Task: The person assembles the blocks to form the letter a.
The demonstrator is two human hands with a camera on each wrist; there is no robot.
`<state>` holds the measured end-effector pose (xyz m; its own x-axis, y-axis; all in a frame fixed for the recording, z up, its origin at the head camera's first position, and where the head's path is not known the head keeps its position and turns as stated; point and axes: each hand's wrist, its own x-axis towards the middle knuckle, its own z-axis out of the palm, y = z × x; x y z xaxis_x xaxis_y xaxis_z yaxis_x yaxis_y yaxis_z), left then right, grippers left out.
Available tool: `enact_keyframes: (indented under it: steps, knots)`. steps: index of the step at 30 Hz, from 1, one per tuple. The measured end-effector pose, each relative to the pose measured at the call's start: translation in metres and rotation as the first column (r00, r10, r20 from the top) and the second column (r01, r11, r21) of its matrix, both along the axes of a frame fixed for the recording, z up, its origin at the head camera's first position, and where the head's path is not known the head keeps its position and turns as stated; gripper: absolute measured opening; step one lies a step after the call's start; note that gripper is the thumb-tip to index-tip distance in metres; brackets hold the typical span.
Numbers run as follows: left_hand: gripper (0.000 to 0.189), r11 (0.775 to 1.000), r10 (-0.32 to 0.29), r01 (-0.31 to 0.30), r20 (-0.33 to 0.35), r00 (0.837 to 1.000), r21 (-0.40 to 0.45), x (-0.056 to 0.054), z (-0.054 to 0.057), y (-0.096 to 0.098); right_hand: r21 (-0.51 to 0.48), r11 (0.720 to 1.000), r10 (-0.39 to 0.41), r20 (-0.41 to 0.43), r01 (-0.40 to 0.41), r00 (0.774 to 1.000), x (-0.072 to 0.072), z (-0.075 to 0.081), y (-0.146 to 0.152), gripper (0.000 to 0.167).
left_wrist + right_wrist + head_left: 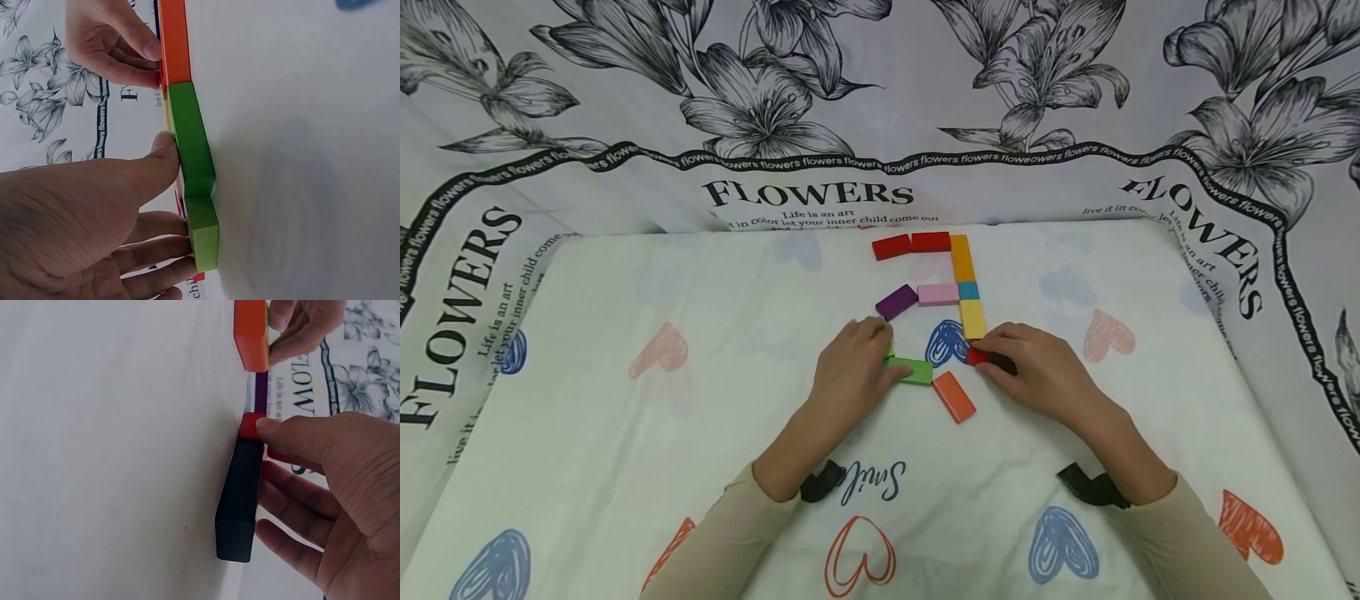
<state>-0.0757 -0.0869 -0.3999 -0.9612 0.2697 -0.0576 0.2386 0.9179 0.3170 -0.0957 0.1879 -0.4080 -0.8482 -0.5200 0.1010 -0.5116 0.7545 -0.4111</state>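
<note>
Two green blocks, a long one (190, 137) and a shorter-looking one (203, 234), meet at an angle beneath my left hand (850, 362). The left thumb touches the long one, while the other fingertips, nearly straight, rest along the second. My right hand (1037, 367) pinches a small red block (252, 425) between thumb and index finger. A black block (240, 494) lies against that red block, beside the other right fingers. Between the hands an orange block (954, 397) lies at a slant, one end close to the long green block.
Beyond my hands a line of blocks includes a purple (897, 302), a pink (937, 294), a yellow (972, 320), a blue (968, 290), an amber (962, 258) and two red blocks (930, 242). A heart-patterned white cloth (587, 433) covers the table.
</note>
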Motion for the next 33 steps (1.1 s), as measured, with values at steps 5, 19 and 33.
enact_keyframes:
  steps: [5,19,33]
  knots:
    - [0.061,1.0,-0.003,0.003,0.008,1.0,-0.002,-0.001,0.001,0.001,0.017,1.0,-0.02,-0.015,0.021,1.0,0.001,0.001,0.0,0.034]
    - [0.062,1.0,-0.006,0.006,0.013,1.0,-0.01,0.0,0.002,0.002,0.021,0.997,-0.08,0.085,0.079,0.993,0.005,0.001,-0.001,0.039]
    - [0.064,0.999,0.012,-0.013,0.026,1.0,0.032,0.0,0.0,-0.001,-0.005,0.998,-0.065,0.087,0.065,0.994,0.023,0.016,-0.012,0.035]
